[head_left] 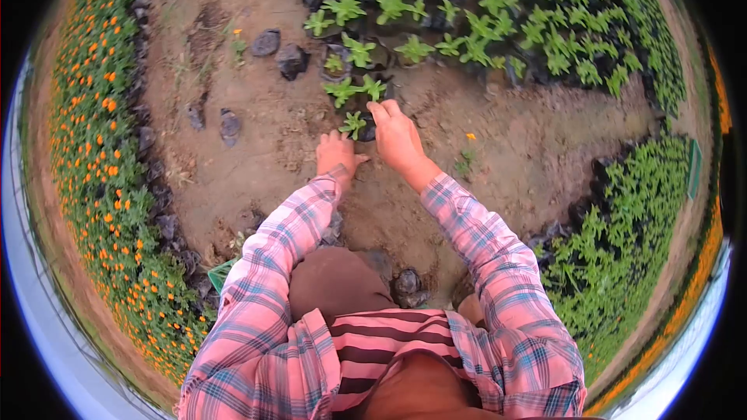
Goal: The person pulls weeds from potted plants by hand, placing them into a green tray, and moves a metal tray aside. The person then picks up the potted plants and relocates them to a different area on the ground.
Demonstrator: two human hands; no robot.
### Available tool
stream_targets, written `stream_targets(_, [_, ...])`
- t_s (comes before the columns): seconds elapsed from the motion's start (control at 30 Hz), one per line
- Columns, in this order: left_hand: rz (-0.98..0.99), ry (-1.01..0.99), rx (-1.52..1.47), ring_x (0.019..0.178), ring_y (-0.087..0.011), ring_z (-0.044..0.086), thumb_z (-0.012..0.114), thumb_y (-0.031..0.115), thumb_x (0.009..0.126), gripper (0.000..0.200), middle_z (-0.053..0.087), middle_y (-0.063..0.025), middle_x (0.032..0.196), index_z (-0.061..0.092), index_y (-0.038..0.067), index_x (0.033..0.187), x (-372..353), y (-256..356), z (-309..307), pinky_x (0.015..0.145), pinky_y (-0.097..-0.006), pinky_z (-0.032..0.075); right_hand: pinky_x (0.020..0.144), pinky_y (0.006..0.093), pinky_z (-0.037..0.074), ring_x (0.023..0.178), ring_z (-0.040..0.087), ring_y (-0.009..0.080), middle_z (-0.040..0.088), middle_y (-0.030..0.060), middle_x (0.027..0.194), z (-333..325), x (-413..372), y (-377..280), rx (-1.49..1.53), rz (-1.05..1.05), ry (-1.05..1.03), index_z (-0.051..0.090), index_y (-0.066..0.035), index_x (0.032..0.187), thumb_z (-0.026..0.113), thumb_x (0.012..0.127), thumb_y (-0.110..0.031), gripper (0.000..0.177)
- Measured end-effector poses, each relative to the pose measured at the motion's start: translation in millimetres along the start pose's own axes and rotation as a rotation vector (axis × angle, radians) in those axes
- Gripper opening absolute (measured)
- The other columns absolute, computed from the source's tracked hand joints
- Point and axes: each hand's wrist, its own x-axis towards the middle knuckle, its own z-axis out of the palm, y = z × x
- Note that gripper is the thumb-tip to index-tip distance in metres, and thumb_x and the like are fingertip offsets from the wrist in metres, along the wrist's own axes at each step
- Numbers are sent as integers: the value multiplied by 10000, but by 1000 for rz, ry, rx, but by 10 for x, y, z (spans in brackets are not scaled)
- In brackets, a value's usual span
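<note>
Beside the left hand, a passage over the soil was open to the left, but dark lumps stood farther ahead. The seedling block closed the way forward. Between the left hand and the right hand, a small plant narrowed the gap. Rightward, low weeds interrupted the open soil.

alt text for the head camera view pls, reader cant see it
A person's left hand and right hand reach toward a small leafy green plant on bare brown soil, beside a dense block of similar plants. Orange flowers line the left side.
</note>
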Motion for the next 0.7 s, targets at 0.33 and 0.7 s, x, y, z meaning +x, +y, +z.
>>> stream_targets(0.33, [29,40,90,945,-321,539,769,437,651,528,569,-106,949,587,50,960,21,24,42,790,-415,469,678,330,492,753,598,264,571,119,834,-616,-194,423,230,132,421,660,-39,774,539,706,67,175])
stream_targets(0.7, [-519,-512,-1820,672,-224,578,564,337,913,321,557,-95,767,516,38,1020,740,867,-4,554,-350,480,524,232,458,586,535,87,575,27,790,-645,-30,612,762,470,669,642,-44,917,472,759,60,254])
